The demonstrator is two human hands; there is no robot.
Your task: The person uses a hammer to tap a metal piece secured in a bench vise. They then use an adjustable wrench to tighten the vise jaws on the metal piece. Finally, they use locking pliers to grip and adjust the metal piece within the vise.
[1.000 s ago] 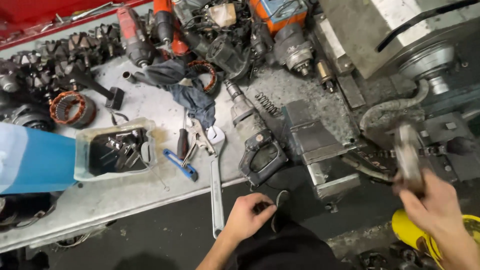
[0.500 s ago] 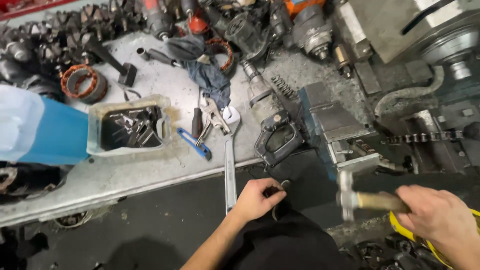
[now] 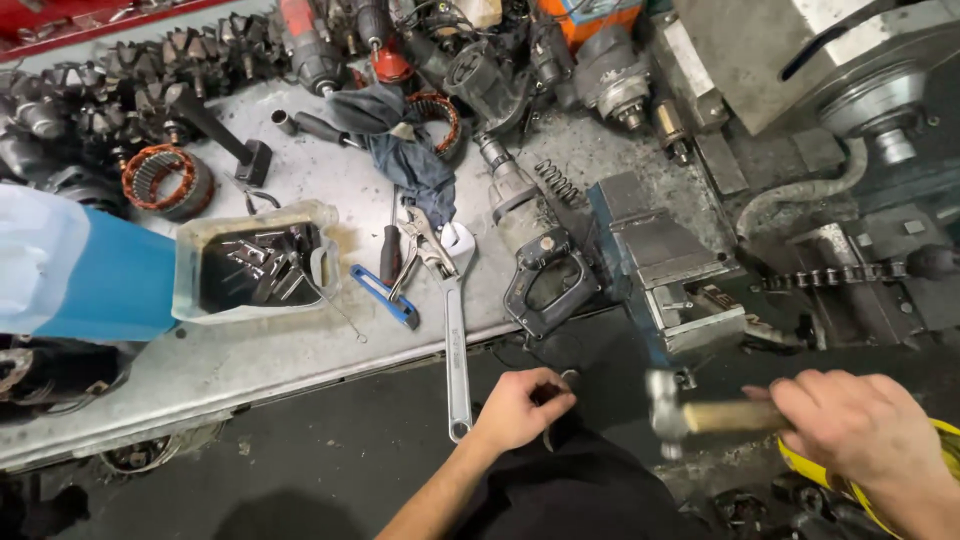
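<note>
My right hand (image 3: 860, 430) grips the wooden handle of a hammer (image 3: 690, 412), whose metal head points left, level with my left hand. My left hand (image 3: 520, 408) is closed around a small dark part below the bench edge, over my dark trouser leg. What the part is cannot be made out. A long silver adjustable wrench (image 3: 456, 330) lies on the bench just left of my left hand, its end hanging over the edge. A blue bench vise (image 3: 665, 265) stands above and between my hands.
The grey metal bench (image 3: 300, 350) carries a cut plastic tub of dark parts (image 3: 255, 265), a blue-handled tool (image 3: 385, 297), locking pliers (image 3: 425, 245), a dark drill body (image 3: 535, 250), a copper-wound stator (image 3: 165, 180) and several motor parts. A lathe (image 3: 850, 90) stands at right.
My right hand has brought the hammer down from raised at the right to level, close to my left hand. My left hand stays closed on the small part. The view has shifted downward.
</note>
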